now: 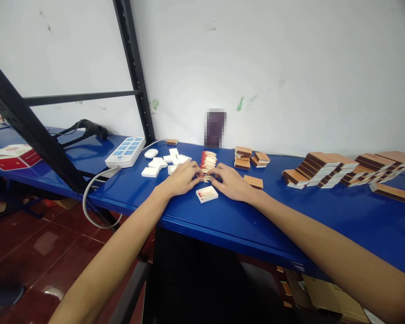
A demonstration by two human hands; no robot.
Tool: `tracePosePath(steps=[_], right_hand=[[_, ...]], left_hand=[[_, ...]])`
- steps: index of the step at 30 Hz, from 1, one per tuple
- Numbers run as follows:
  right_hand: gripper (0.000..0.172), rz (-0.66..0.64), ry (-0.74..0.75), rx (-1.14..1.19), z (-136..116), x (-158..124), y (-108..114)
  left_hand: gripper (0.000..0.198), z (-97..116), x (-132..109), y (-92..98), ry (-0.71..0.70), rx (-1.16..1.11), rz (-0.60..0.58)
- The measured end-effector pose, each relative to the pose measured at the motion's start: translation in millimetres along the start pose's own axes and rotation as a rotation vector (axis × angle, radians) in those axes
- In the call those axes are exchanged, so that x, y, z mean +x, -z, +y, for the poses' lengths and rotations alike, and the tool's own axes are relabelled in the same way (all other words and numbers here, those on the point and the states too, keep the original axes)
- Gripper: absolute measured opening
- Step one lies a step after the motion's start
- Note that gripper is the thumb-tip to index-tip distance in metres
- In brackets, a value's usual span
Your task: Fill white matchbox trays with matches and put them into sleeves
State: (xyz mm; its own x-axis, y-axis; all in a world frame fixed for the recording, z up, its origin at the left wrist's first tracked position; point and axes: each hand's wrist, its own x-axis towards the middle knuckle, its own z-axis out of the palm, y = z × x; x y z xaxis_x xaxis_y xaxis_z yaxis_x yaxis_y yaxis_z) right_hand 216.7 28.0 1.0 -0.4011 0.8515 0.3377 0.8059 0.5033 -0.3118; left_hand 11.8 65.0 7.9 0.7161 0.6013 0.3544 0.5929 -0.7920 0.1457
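A pile of red-tipped matches [209,161] lies on the blue table between my two hands. My left hand [185,178] has its fingers closed at the red-headed side of the near matches. From the other side, my right hand [227,181] pinches at the plain ends of the same matches. Just in front of them sits a white matchbox tray [207,194] with some matches lying in it. Several white trays [158,163] are scattered beyond my left hand. A brown matchbox [254,182] rests beside my right wrist.
Stacked matchboxes [324,168] stand at the right, with smaller stacks [243,157] behind my right hand. A white power strip [126,152] with its cable is at the left, near a black metal post [135,67]. A pixelated dark object [215,129] leans on the wall.
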Motion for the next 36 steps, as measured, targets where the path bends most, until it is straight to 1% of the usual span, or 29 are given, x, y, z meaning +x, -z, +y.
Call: tracePosePath(steps=[5, 10, 15, 20, 25, 28, 32, 34, 36], right_hand=[[0.023, 0.004, 0.017, 0.004, 2, 1, -1], [0.020, 0.006, 0.007, 0.032, 3, 1, -1], [0.017, 0.026, 0.027, 0.095, 3, 1, -1], [0.018, 0.057, 0.007, 0.153, 0, 0, 1], [0.020, 0.082, -0.004, 0.158, 0, -1, 3], [0.024, 0.095, -0.042, 0.162, 1, -3, 4], [0.030, 0.077, -0.041, 0.125, 2, -3, 4], [0.029, 0.075, -0.033, 0.107, 3, -2, 4], [0.024, 0.072, -0.024, 0.095, 4, -1, 2]], left_hand=[[0.021, -1, 1, -0.7, -0.013, -0.005, -0.010], [0.019, -2, 1, -1.1, -0.021, -0.041, 0.015], [0.019, 3, 2, -1.1, 0.013, -0.093, 0.036], [0.021, 9, 1, -1.9, -0.001, -0.095, 0.044], [0.025, 8, -4, 1.3, 0.027, -0.079, 0.062], [0.024, 6, -6, 4.0, 0.040, -0.049, 0.048], [0.023, 6, -7, 5.3, 0.029, -0.024, 0.038], [0.023, 7, -6, 5.1, 0.035, -0.024, 0.039], [0.022, 6, -5, 4.7, 0.037, -0.035, 0.038]])
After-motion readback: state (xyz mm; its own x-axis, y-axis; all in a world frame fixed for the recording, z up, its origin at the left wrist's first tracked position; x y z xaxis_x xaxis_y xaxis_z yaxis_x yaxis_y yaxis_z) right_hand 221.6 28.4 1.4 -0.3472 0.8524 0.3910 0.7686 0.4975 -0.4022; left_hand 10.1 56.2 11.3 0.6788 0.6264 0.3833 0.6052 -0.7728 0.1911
